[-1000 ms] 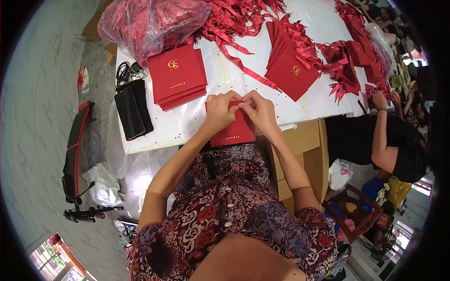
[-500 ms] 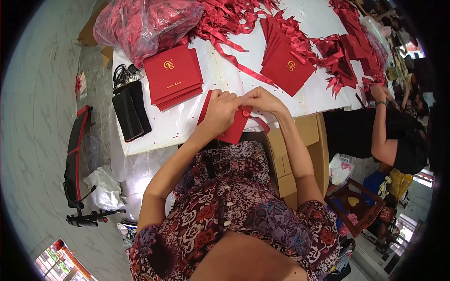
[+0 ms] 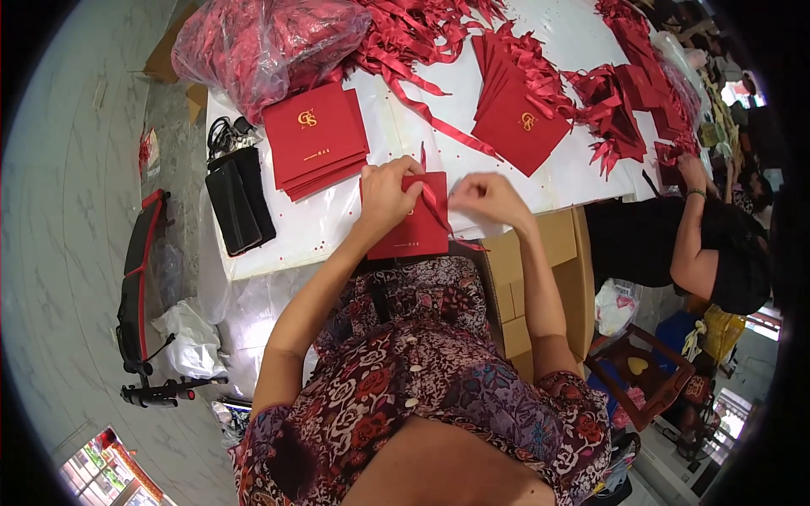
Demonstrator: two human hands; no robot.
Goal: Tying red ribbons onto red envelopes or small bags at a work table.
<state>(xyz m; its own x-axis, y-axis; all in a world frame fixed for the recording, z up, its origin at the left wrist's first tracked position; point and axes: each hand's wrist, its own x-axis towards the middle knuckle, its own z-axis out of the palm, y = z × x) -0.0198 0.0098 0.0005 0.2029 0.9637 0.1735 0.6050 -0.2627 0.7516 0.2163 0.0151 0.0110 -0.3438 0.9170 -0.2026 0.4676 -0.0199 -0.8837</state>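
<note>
Red card fills the space under your hands: a flat red envelope [image 3: 411, 228] lies at the near edge of the white table [image 3: 354, 223], partly hanging over it toward your lap. Your left hand [image 3: 390, 192] rests on the envelope's upper left part, fingers curled and pressed down on the card, thumb side turned toward the middle. Your right hand [image 3: 488, 196] sits just to the right of the envelope, fingers drawn together in a pinch on a thin red ribbon [image 3: 437, 205] that runs slantwise across the envelope's face between your two hands. Whether your left fingertips also grip the ribbon's upper end cannot be told.

Beyond your left hand and a little to its left lies a stack of red envelopes [image 3: 314, 139] with a gold emblem, and left of that a black pouch [image 3: 239, 205] near the table's corner. Farther out from the left hand sits a clear bag of red ribbon [image 3: 261, 42], with loose red ribbons [image 3: 422, 51] spilling across the table beside it. Beyond your right hand a second, fanned pile of red envelopes [image 3: 519, 118] lies with ribbons on it. Well to the right of your right hand, another person's arm [image 3: 696, 219] reaches onto the table's far end. Just below your right forearm stands a brown cardboard box [image 3: 557, 261].
</note>
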